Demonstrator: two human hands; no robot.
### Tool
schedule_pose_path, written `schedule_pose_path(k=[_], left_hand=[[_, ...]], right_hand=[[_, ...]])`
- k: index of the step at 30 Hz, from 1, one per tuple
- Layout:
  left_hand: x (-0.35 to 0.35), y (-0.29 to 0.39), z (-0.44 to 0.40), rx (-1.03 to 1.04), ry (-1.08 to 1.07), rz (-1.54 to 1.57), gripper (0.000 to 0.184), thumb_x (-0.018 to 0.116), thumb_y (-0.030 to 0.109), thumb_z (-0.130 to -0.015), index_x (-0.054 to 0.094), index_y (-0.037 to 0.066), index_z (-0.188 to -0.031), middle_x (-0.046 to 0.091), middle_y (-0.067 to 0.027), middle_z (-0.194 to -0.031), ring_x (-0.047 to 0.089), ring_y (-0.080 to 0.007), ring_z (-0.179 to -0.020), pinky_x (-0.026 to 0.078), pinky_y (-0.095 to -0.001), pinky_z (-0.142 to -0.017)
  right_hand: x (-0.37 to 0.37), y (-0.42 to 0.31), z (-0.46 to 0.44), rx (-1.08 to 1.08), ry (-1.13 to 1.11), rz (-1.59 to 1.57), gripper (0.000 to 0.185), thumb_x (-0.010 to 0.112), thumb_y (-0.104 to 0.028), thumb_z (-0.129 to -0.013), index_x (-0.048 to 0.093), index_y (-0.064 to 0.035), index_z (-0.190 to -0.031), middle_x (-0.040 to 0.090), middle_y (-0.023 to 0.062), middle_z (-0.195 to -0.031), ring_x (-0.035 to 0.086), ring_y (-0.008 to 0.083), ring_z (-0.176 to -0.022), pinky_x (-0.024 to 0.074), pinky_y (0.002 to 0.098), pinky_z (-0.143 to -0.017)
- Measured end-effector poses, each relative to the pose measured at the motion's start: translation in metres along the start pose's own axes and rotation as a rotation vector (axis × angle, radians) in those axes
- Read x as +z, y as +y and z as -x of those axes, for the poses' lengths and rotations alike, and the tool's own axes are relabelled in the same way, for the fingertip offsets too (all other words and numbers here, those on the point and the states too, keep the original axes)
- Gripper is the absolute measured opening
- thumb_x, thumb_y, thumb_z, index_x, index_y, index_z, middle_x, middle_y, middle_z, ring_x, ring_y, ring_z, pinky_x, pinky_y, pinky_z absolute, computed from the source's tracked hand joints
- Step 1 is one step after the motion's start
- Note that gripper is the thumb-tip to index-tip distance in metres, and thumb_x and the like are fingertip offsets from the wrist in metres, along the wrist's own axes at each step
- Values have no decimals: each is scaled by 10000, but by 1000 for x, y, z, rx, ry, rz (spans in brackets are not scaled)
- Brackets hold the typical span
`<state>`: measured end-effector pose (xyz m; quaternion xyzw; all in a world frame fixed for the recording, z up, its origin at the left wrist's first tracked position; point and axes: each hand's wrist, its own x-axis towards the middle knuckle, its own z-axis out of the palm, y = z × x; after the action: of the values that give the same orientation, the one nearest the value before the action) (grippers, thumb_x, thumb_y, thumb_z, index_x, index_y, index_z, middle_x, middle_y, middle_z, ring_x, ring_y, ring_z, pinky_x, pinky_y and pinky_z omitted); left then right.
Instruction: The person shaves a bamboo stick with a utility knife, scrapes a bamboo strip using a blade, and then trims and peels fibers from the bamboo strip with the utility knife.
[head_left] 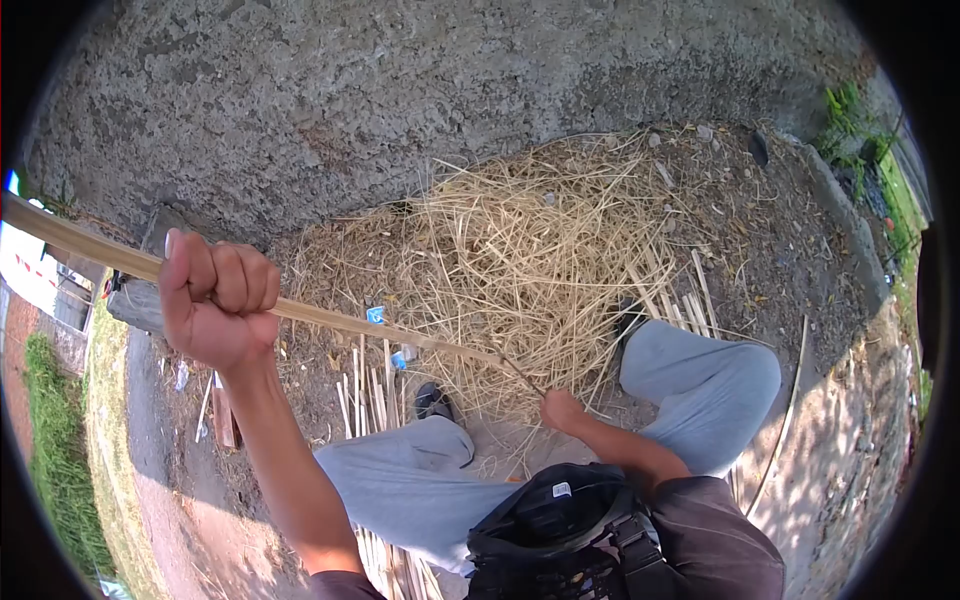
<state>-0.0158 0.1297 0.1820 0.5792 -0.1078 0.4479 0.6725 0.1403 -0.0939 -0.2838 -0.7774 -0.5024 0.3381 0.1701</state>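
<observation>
A long, flat bamboo strip (350, 321) runs from the upper left edge down toward the middle. My left hand (222, 300) is raised at the left with its fingers wrapped round the strip. Lower down, near my right knee, my right hand (562, 410) is closed at a thin dark tool (520, 376), whose tip meets the strip's far end. The handle is hidden in the fist. Beneath the strip lies a large heap of pale shavings (530, 260).
A rough wall (400, 90) stands beyond the shavings. Split strips (372, 400) lie by my left foot, and more (690, 312) lie by my right foot. Blue scraps (375, 315) are on the ground. A black bag (560, 520) is at my waist.
</observation>
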Motion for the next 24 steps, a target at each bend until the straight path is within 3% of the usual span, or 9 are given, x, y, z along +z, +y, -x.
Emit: schedule_pose_path(k=[2,4,5,8,10,13,17,19,24], left_hand=[[-3,-5,4,26,97,-95,443,350,245,-1021,233,176,-600,164,45,-426,86,-70,-364,78,-256,-330],[-5,-4,2,20,99,-58,442,349,248,-1021,235,173,-601,163,44,-427,88,-71,-368,76,-260,-333],[-6,-3,-2,8,84,-27,442,349,250,-1021,237,171,-601,163,44,-429,90,-72,-372,75,-264,-335],[-4,-3,-3,-14,42,-19,441,345,259,-1015,232,165,-599,174,31,-422,86,-78,-375,79,-264,-347],[-4,-4,-5,-21,-4,-4,440,342,257,-1016,232,165,-600,174,32,-421,87,-77,-374,80,-263,-345],[0,-4,1,-8,-37,8,441,341,250,-1019,233,171,-598,173,37,-419,90,-72,-362,88,-256,-333],[0,-4,1,-17,-20,-33,435,330,256,-1018,234,166,-603,173,32,-421,92,-76,-368,78,-265,-340],[3,-4,-3,-6,7,-42,435,331,258,-1016,233,166,-602,178,32,-420,92,-77,-368,79,-266,-340],[2,-7,-5,0,-36,-21,443,340,246,-1023,240,170,-599,178,44,-415,93,-65,-351,99,-251,-318]], right_hand=[[-5,-1,0,-34,-62,105,369,526,-250,-899,659,91,-844,627,315,-768,635,468,-740,521,514,-693],[6,-17,-3,195,152,-93,361,534,-251,-893,666,82,-849,629,298,-745,637,461,-725,524,511,-685],[-1,-32,-1,195,153,-93,361,534,-251,-893,666,82,-849,629,298,-745,637,461,-725,524,511,-685],[-36,-74,23,43,296,-113,328,528,-223,-886,682,64,-845,623,280,-711,633,461,-705,529,504,-680],[-44,-77,22,-18,223,-184,257,511,-146,-874,689,31,-927,646,307,-863,659,445,-790,546,497,-717],[49,52,-3,25,64,183,285,500,-157,-874,694,48,-832,641,258,-722,646,450,-684,545,493,-672],[17,31,-6,19,-17,227,293,495,-160,-874,692,53,-829,652,255,-744,652,440,-680,548,496,-668],[-13,-18,9,125,40,82,285,502,-153,-869,684,65,-838,647,270,-744,652,443,-686,547,501,-674],[-37,-68,23,62,167,-88,254,538,-120,-830,666,62,-953,654,300,-865,668,431,-779,549,489,-711]])
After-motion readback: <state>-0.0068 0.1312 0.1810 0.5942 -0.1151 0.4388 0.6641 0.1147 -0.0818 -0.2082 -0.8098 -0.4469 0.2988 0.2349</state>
